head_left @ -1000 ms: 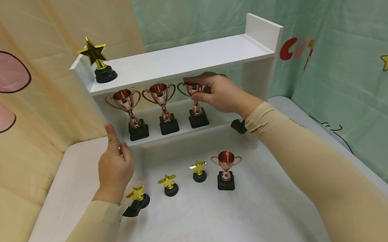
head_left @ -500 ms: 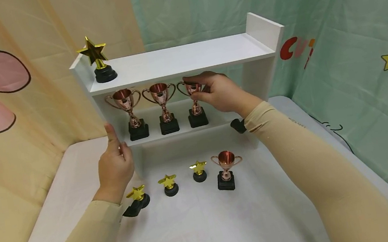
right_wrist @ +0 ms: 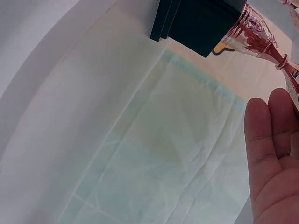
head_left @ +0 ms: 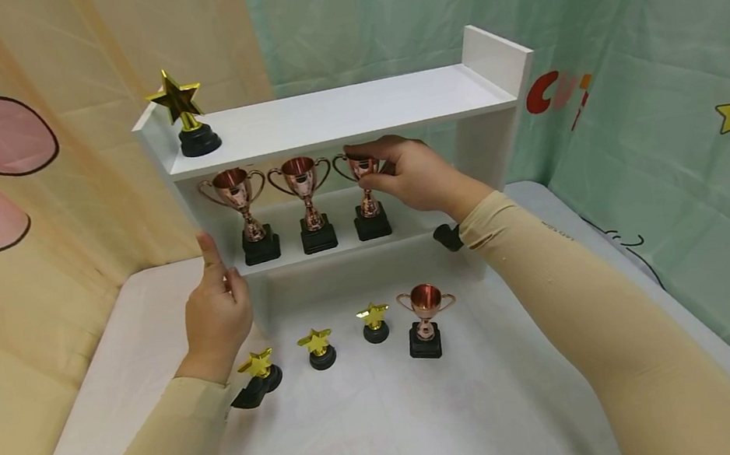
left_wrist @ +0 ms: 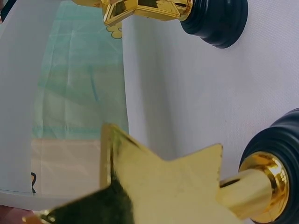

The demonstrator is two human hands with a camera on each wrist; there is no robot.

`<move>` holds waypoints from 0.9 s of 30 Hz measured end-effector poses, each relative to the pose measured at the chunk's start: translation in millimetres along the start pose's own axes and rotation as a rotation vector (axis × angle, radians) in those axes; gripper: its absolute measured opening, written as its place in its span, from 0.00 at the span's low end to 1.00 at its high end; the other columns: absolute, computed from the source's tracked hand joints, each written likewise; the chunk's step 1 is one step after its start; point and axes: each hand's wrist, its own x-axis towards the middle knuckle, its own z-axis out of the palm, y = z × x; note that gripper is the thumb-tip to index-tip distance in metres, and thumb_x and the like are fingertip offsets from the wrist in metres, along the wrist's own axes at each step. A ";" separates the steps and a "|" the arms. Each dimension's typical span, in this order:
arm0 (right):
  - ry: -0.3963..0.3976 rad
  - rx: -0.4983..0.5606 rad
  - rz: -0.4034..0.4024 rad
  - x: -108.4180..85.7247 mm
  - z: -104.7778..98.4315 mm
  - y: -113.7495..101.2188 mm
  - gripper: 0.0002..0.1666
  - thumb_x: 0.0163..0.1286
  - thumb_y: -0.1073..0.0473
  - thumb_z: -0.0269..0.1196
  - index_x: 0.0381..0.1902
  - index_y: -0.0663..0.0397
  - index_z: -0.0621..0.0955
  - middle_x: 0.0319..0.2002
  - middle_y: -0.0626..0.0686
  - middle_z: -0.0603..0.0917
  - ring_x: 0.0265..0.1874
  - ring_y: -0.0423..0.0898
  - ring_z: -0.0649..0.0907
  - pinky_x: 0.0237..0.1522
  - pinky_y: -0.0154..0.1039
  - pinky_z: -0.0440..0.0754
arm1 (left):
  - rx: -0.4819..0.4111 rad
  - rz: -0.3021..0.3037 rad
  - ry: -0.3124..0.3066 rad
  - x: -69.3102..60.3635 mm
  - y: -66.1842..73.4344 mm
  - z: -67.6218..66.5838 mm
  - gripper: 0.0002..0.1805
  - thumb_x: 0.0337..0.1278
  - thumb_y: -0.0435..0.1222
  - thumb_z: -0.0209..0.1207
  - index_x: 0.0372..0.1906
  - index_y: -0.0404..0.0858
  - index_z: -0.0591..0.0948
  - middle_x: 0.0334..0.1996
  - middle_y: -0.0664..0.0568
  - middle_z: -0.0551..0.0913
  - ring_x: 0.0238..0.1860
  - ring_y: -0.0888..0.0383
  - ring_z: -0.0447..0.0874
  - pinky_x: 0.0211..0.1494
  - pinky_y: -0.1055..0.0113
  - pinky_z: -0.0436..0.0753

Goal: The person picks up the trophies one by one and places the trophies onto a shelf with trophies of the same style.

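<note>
My right hand (head_left: 417, 176) holds the bowl of a rose-gold trophy cup (head_left: 370, 207) between thumb and fingers. The cup stands upright on the middle board of a white shelf (head_left: 334, 114), its right side hidden. Two matching trophy cups, a middle one (head_left: 306, 189) and a left one (head_left: 247, 206), stand in line beside it. My left hand (head_left: 216, 320) grips the shelf's left side panel, one finger pointing up. The right wrist view shows the held cup's black base (right_wrist: 203, 23). Two gold star trophies, one near (left_wrist: 173, 186) and one farther (left_wrist: 215, 18), fill the left wrist view.
On the white table (head_left: 368, 439) before the shelf stand another trophy cup (head_left: 425, 321) and several small star trophies, one at the middle (head_left: 318, 348) and one farther right (head_left: 374, 323). A larger star trophy (head_left: 189, 120) occupies the top board's left end. Patterned curtains (head_left: 657, 97) surround the table.
</note>
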 end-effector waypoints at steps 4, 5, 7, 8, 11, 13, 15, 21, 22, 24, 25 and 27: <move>0.001 -0.003 0.002 0.1 -0.2 0.0 0.32 0.79 0.49 0.64 0.78 0.34 0.73 0.67 0.51 0.82 0.42 0.47 0.83 0.43 0.44 0.77 | -0.001 -0.002 -0.003 -0.2 -0.3 0.2 0.47 0.79 0.33 0.44 0.84 0.71 0.33 0.14 0.45 0.66 0.12 0.55 0.55 0.18 0.61 0.59; 0.002 -0.004 0.001 0.2 0.0 0.2 0.32 0.79 0.49 0.64 0.78 0.34 0.73 0.67 0.51 0.82 0.42 0.47 0.83 0.43 0.44 0.77 | -0.001 -0.003 -0.003 -0.2 -0.3 0.1 0.47 0.79 0.33 0.44 0.84 0.71 0.33 0.14 0.44 0.66 0.12 0.55 0.55 0.18 0.61 0.59; 0.005 -0.002 0.000 0.0 0.0 0.1 0.32 0.79 0.50 0.64 0.78 0.35 0.73 0.67 0.51 0.82 0.41 0.47 0.82 0.43 0.44 0.76 | 0.002 -0.004 -0.005 -0.3 -0.4 0.2 0.47 0.79 0.33 0.44 0.84 0.70 0.33 0.14 0.44 0.66 0.12 0.55 0.55 0.19 0.61 0.59; 0.005 -0.002 -0.001 0.0 0.2 0.1 0.32 0.79 0.50 0.64 0.78 0.35 0.73 0.67 0.51 0.82 0.41 0.47 0.82 0.43 0.43 0.76 | 0.002 -0.005 -0.007 -0.4 -0.3 0.0 0.47 0.79 0.33 0.44 0.84 0.70 0.33 0.14 0.44 0.66 0.12 0.55 0.55 0.19 0.61 0.60; 0.006 0.003 -0.001 0.2 0.7 0.0 0.32 0.79 0.50 0.64 0.78 0.35 0.73 0.67 0.51 0.82 0.41 0.47 0.82 0.43 0.43 0.76 | 0.007 -0.009 -0.015 -0.7 0.3 -0.3 0.47 0.79 0.33 0.44 0.84 0.70 0.32 0.15 0.44 0.66 0.13 0.54 0.56 0.19 0.61 0.60; 0.005 0.003 -0.001 0.2 0.8 0.0 0.32 0.79 0.50 0.64 0.78 0.35 0.73 0.67 0.51 0.82 0.42 0.47 0.82 0.43 0.43 0.77 | 0.008 -0.012 -0.020 -0.7 1.1 -1.0 0.47 0.79 0.33 0.44 0.84 0.70 0.31 0.15 0.43 0.66 0.13 0.54 0.56 0.19 0.60 0.61; 0.004 0.000 -0.002 0.3 0.8 0.1 0.32 0.79 0.49 0.64 0.78 0.35 0.73 0.67 0.51 0.82 0.41 0.47 0.82 0.43 0.44 0.77 | 0.006 -0.012 -0.021 -0.7 1.7 -1.5 0.47 0.79 0.33 0.44 0.84 0.70 0.31 0.15 0.43 0.66 0.13 0.54 0.56 0.19 0.60 0.60; 0.000 0.007 -0.010 0.5 0.1 0.1 0.33 0.79 0.51 0.64 0.79 0.37 0.72 0.70 0.52 0.80 0.47 0.48 0.84 0.48 0.46 0.80 | 0.002 -0.008 -0.012 -0.6 1.0 -0.9 0.47 0.79 0.34 0.44 0.83 0.71 0.32 0.15 0.43 0.66 0.13 0.54 0.55 0.18 0.60 0.59; 0.000 0.014 -0.008 0.6 0.1 -0.1 0.33 0.79 0.51 0.64 0.79 0.37 0.71 0.70 0.53 0.80 0.48 0.48 0.84 0.49 0.46 0.80 | 0.003 -0.008 -0.011 -0.6 0.9 -0.8 0.47 0.79 0.34 0.44 0.83 0.71 0.32 0.16 0.43 0.66 0.13 0.54 0.55 0.18 0.60 0.59; 0.000 0.028 -0.003 0.8 -0.2 -0.6 0.34 0.78 0.52 0.65 0.79 0.39 0.71 0.69 0.54 0.80 0.51 0.49 0.84 0.52 0.48 0.81 | 0.002 -0.008 -0.010 -0.5 0.7 -0.7 0.47 0.79 0.34 0.45 0.83 0.71 0.32 0.16 0.43 0.66 0.13 0.54 0.55 0.18 0.60 0.59; 0.001 0.032 0.001 1.0 -0.4 -0.6 0.35 0.78 0.52 0.65 0.79 0.39 0.71 0.69 0.54 0.80 0.52 0.50 0.84 0.54 0.48 0.82 | 0.001 -0.008 -0.008 -0.5 0.6 -0.6 0.47 0.79 0.34 0.45 0.83 0.71 0.32 0.16 0.43 0.66 0.13 0.54 0.55 0.18 0.60 0.59; 0.001 0.040 0.003 1.0 -1.0 -0.9 0.35 0.78 0.53 0.66 0.80 0.41 0.71 0.68 0.55 0.81 0.55 0.51 0.85 0.57 0.50 0.82 | -0.002 -0.006 -0.005 -0.4 0.5 -0.4 0.47 0.79 0.34 0.45 0.83 0.72 0.32 0.16 0.43 0.66 0.13 0.54 0.55 0.18 0.60 0.59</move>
